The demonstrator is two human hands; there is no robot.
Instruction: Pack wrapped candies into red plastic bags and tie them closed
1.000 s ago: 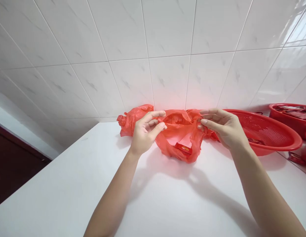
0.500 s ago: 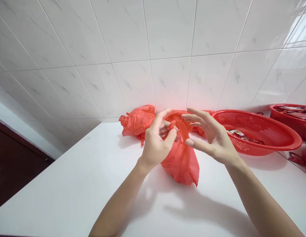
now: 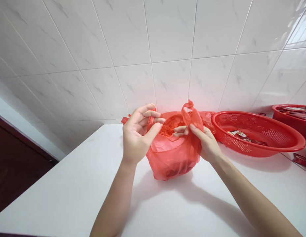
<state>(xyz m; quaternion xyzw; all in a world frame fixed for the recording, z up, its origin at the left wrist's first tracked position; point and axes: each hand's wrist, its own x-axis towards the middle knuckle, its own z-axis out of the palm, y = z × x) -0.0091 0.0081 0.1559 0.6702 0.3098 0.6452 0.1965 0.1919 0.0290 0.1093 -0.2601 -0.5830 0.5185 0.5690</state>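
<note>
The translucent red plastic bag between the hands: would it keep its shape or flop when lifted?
The translucent red plastic bag would probably flop, since its thin film is wrinkled. Its bottom may sag, as a darker patch showing through low down suggests contents. Pushed, it would likely crumple rather than roll, given its irregular, baggy outline.

It's bright in here, a cool, even white that nearly washes out the tabletop in front of the red bag. Soft-edged shadows spread just before the bag, toward both sides. Behind the bag, the tiled wall catches a pink glow; well to its right and higher, a barred reflection glares. Far left of the bag, a brown panel sits in gloom. Away from the bag, tile lines splay, stretched wide.
</note>
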